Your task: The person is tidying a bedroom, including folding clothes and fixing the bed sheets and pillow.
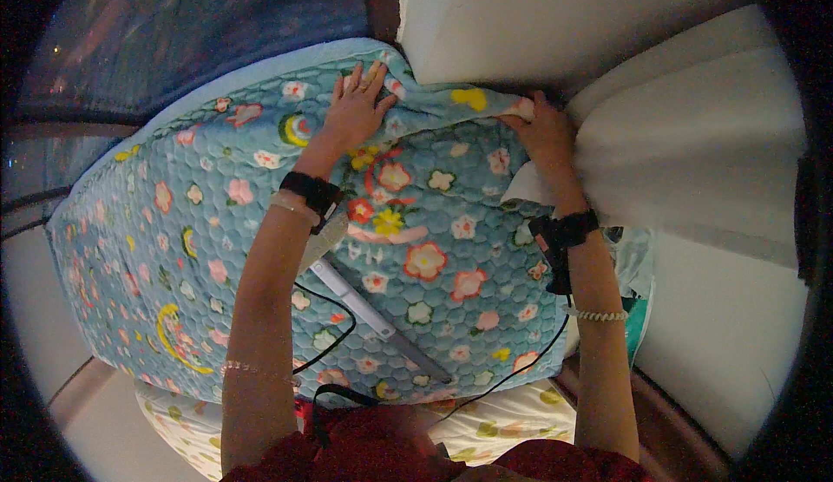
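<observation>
A blue quilted flannel bedspread [254, 248], printed with flowers and moons, spreads before me. My left hand [356, 108] lies palm down on it near the far edge, fingers spread, holding nothing. At the far right, beside the wall corner, my right hand [545, 129] grips the folded edge of the bedspread between thumb and fingers. The cloth runs in a raised fold between the two hands. A long white-and-grey stick-shaped device [364, 306] lies slantwise on the bedspread between my forearms; its upper end is partly hidden by my left wrist.
A dark window [195, 33] borders the far left side. A pale wall [507, 20] and a white curtain [683, 137] stand at the right. Near my right forearm is a green-and-clear plastic bag [636, 319]. Patterned cream bedding [514, 417] shows near my body. Black cables [514, 378] hang by both arms.
</observation>
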The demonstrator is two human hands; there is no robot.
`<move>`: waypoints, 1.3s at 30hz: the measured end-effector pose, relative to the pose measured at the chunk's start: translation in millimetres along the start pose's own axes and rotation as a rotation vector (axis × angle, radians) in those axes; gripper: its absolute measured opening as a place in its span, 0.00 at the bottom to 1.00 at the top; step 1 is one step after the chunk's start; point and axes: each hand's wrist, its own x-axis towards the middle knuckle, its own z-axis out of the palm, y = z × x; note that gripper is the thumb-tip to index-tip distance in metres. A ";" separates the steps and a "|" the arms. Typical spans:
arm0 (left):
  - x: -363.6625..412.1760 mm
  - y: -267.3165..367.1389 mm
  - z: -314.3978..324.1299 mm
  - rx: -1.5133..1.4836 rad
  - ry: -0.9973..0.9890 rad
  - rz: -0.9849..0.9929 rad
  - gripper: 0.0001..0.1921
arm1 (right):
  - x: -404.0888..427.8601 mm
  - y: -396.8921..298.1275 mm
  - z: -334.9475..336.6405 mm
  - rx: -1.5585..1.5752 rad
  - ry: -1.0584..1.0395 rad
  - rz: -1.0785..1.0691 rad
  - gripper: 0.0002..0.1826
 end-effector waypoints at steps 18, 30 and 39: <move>28.5 -2.2 -1.0 0.262 -0.212 -0.101 0.26 | -24.3 2.9 -8.0 0.254 0.123 -0.031 0.32; 22.5 -4.7 15.9 0.334 -0.037 -0.049 0.25 | -32.1 32.0 13.7 0.614 -0.050 0.013 0.35; 29.1 -7.3 6.7 0.249 -0.126 -0.080 0.26 | -88.2 -5.9 -27.0 0.281 -0.438 -0.032 0.36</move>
